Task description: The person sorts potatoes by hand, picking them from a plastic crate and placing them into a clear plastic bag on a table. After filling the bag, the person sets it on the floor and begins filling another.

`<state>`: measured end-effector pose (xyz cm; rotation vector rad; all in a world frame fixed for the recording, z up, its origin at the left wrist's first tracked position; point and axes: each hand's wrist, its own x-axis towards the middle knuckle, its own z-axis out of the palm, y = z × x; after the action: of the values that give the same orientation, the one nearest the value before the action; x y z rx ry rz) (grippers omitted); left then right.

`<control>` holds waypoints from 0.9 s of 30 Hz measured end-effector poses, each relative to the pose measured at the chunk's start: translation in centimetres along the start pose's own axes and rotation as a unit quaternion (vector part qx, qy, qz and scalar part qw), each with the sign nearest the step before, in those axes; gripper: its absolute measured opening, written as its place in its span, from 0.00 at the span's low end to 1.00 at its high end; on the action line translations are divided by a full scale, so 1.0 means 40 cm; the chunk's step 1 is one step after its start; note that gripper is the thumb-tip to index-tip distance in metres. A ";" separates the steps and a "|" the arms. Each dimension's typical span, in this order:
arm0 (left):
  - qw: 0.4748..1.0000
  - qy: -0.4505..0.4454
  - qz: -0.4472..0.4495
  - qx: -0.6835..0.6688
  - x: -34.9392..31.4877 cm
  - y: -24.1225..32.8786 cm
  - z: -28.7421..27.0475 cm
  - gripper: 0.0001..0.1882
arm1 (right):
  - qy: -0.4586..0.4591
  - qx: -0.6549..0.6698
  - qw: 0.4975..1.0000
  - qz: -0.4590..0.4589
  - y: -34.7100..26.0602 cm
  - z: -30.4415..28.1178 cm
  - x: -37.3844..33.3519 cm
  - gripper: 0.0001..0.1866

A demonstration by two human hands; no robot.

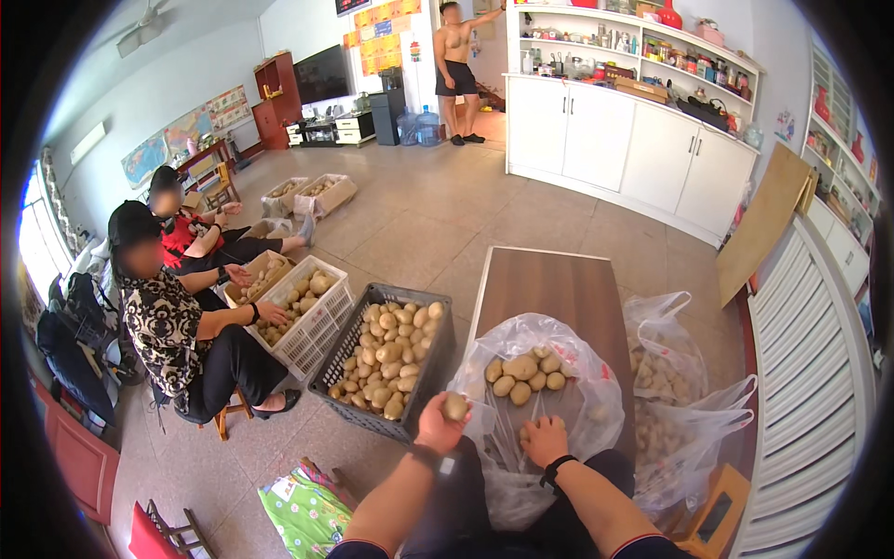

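White cabinet (568,130), far side of room. Cardboard box (641,90) by counter's (549,80) front edge; clear jug (753,136) at its right end; red vase (670,15) higher up. Black television (322,73) at far wall, blue water jug (427,129) on floor (410,238) nearby. One person (456,54) standing. Tan board (765,219) leaning, top tilted right, beside white slatted panel (805,373). Green patterned cloth (303,514) near red seat (154,535).

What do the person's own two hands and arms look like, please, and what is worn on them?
The left hand wears no glove; at its wrist is a dark wristband with a small pale square piece. The right hand is ungloved too, with a black wristband. The forearms are bare up to dark sleeves edged with a thin red line.
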<state>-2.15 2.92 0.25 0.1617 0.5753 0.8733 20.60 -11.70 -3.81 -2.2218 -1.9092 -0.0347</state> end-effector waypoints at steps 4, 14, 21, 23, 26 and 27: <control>0.997 0.047 0.056 -0.018 0.079 0.061 -0.109 0.17 | -0.007 0.012 1.000 0.019 -0.011 -0.014 -0.031 0.21; 0.699 0.217 0.313 0.606 0.232 0.143 -0.288 0.33 | 0.005 -0.072 0.997 0.002 0.025 0.020 -0.079 0.24; 0.557 0.272 0.352 0.701 0.108 0.254 -0.182 0.28 | -0.021 -0.037 0.999 -0.002 0.002 0.020 -0.096 0.21; 0.514 0.293 0.362 0.720 0.101 0.301 -0.198 0.27 | 0.007 -0.047 0.998 -0.034 -0.021 -0.001 -0.084 0.21; 0.596 0.272 0.362 0.663 0.104 0.273 -0.181 0.26 | 0.002 -0.018 1.000 -0.013 -0.016 0.000 -0.091 0.21; 0.652 0.246 0.352 0.625 0.105 0.262 -0.174 0.26 | 0.000 -0.017 1.000 -0.010 -0.012 0.004 -0.092 0.21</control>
<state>-10.88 12.16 -3.48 1.5496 1.6583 1.1225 19.52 -15.20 -4.46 -2.2256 -1.9450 -0.0713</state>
